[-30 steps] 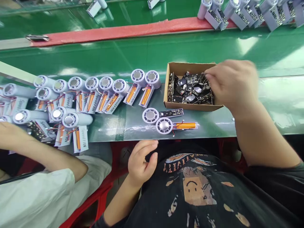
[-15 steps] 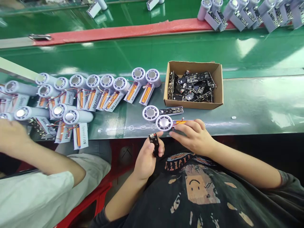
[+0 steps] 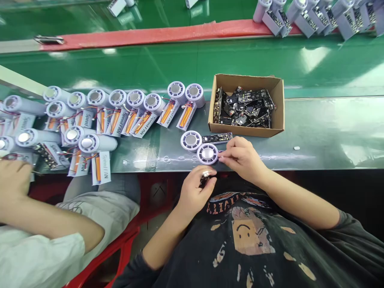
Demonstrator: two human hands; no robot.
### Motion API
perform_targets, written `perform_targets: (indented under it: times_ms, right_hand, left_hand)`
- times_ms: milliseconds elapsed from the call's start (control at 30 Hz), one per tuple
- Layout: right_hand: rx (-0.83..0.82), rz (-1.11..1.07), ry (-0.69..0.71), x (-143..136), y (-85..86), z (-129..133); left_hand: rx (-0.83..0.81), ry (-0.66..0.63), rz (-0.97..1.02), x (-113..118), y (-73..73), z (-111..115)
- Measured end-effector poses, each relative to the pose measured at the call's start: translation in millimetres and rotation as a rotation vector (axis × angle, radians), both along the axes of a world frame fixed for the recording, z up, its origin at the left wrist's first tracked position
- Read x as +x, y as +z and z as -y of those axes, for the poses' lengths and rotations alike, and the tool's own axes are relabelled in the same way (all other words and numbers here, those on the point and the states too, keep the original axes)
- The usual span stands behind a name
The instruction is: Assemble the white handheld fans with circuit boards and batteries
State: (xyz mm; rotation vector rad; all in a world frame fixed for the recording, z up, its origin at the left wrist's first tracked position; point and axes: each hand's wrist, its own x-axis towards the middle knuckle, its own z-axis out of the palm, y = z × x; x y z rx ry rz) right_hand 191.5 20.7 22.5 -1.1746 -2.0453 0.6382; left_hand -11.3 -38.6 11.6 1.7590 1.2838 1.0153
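My left hand (image 3: pixel 195 188) is closed around a small black circuit board (image 3: pixel 204 179), held just off the front edge of the bench; its white connectors show between finger and thumb. My right hand (image 3: pixel 244 158) pinches thin wires beside the round head of a lilac handheld fan (image 3: pixel 207 154) and covers most of the fan's handle. Touching that fan from behind is a second lilac fan (image 3: pixel 191 141), its handle fitted with a black circuit board (image 3: pixel 217 138).
Behind my right hand stands a cardboard box (image 3: pixel 249 132) of loose circuit boards. Several fans with orange batteries (image 3: pixel 169 112) line the bench to the left, near a co-worker's hand (image 3: pixel 16 180). A red strip (image 3: pixel 150 35) crosses the green surface, with more fans far right.
My left hand has turned and moved slightly right, so its fingers now hide most of the board. The fingertips of my right hand have drawn together into a pinch by the fan head.
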Motion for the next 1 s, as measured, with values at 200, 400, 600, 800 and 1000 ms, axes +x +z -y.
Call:
perform_targets:
  times_ms: [200, 400, 600, 800, 1000]
  right_hand:
    - [-0.459, -0.125, -0.021, 3, 18.5, -11]
    - [-0.234, -0.011, 0.047, -4, 21.1, -7]
    - [0.245, 0.127, 0.11, -12, 6.5, 5]
    - [0.218, 0.173, 0.079, -15, 0.3, 11]
    - [0.153, 0.092, 0.126, -10, -1.5, 7]
  left_hand:
    - [0.292, -0.048, -0.256, 4, 2.4, -8]
    - [0.306, 0.135, -0.209, 4, 27.4, -15]
    - [0.154, 0.024, -0.425, 10, 38.2, -24]
    - [0.15, -0.004, -0.532, 5, 35.0, -22]
    - [0.312, -0.034, -0.426, 3, 19.7, -23]
